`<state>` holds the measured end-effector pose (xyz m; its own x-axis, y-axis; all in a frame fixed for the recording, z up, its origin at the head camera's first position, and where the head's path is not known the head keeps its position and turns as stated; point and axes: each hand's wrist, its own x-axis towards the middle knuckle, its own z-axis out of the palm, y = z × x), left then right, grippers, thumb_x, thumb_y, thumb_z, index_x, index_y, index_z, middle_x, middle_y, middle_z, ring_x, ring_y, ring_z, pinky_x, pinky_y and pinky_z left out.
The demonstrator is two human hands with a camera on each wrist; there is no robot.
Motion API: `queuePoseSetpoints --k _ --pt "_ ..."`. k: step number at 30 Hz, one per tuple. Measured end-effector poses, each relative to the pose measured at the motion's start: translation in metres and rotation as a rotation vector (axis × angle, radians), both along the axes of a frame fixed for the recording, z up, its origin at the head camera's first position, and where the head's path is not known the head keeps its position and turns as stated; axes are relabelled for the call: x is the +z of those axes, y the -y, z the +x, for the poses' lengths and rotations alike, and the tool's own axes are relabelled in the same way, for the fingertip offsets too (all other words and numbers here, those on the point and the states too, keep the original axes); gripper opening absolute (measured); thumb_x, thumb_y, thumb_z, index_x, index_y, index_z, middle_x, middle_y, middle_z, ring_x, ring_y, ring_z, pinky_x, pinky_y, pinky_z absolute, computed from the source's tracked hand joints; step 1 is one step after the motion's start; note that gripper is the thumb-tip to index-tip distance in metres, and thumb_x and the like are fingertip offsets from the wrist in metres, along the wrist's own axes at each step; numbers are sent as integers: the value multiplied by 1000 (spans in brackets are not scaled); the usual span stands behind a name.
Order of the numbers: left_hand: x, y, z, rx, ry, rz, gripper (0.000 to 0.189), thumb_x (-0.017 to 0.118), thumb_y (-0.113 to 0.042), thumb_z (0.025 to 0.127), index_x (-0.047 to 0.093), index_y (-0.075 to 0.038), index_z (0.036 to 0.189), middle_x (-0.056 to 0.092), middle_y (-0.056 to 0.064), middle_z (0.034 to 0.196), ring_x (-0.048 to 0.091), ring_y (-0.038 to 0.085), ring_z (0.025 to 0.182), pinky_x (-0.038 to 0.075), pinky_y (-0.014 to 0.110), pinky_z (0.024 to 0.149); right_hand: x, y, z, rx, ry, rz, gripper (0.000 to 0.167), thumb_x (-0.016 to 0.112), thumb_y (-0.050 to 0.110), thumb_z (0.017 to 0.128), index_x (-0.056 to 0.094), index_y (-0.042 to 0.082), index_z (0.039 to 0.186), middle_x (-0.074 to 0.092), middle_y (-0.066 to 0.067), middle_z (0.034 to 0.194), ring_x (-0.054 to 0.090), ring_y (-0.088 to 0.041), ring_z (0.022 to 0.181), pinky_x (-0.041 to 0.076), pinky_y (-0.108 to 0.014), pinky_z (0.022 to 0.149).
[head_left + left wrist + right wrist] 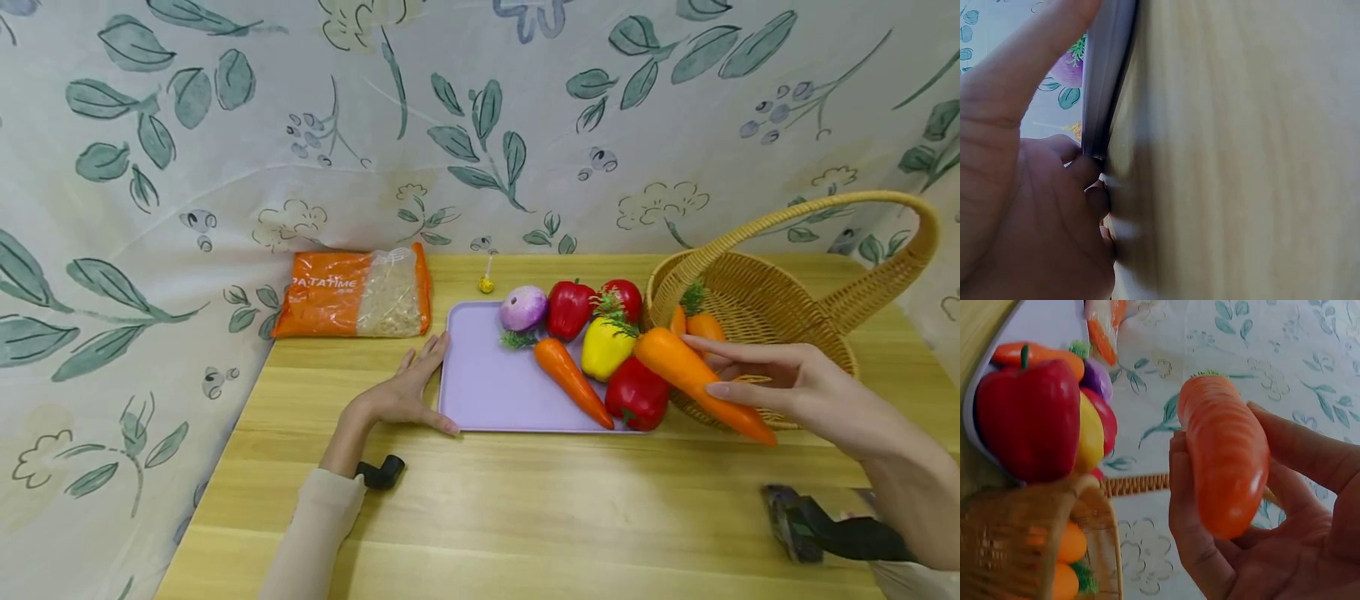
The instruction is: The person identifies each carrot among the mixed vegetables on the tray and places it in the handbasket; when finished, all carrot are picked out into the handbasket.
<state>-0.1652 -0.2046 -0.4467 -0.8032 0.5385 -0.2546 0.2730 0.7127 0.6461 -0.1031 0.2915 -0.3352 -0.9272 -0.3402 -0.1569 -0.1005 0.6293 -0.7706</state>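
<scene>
My right hand pinches an orange carrot between thumb and fingers, above the near left rim of the wicker basket. In the right wrist view that carrot points its tapered end toward the camera. My left hand rests at the left edge of the lilac tray, fingers spread, thumb near its front corner. On the tray lie a second carrot, a purple onion, a yellow pepper and red peppers, one at the front right.
More carrots lie inside the basket, whose tall handle arches over it. Behind the tray are a lollipop and an orange-and-clear food packet. A leaf-patterned cloth hangs along the back of the wooden table.
</scene>
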Motion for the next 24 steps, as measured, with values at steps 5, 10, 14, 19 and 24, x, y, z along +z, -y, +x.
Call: queuePoseSetpoints --k 5,10,14,19,24 --pt "0 -1 1 1 6 2 145 93 -50 72 -10 -9 166 -13 6 175 -15 22 163 -11 52 132 -7 -51 3 -100 33 165 59 68 27 101 48 25 156 57 41 117 55 15 100 59 -43 80" --pt "-1 -1 1 -5 -2 8 145 93 -51 72 -9 -9 166 -12 5 175 -14 22 163 -11 52 132 -22 -107 4 -154 -79 298 69 74 21 97 43 19 159 75 15 110 57 19 88 58 -27 65" --pt "-3 1 1 -3 -7 16 145 93 -51 72 -9 -8 166 -12 6 175 -14 23 163 -11 53 132 -32 -138 -1 -160 -89 362 78 68 18 101 24 22 166 76 -6 109 62 13 77 57 -24 58" --pt "-3 1 0 -1 -7 15 145 93 -50 72 -8 -8 166 -11 6 175 -14 23 163 -11 53 132 -31 -138 -14 -252 -54 285 74 60 23 106 18 19 166 67 23 95 62 12 74 60 -34 60" --pt "-2 0 0 -10 -9 12 144 93 -50 72 -9 -7 166 -12 6 175 -14 23 163 -11 53 132 -26 -119 -28 -328 -7 193 72 59 36 106 21 18 165 44 46 96 56 18 77 59 -28 63"
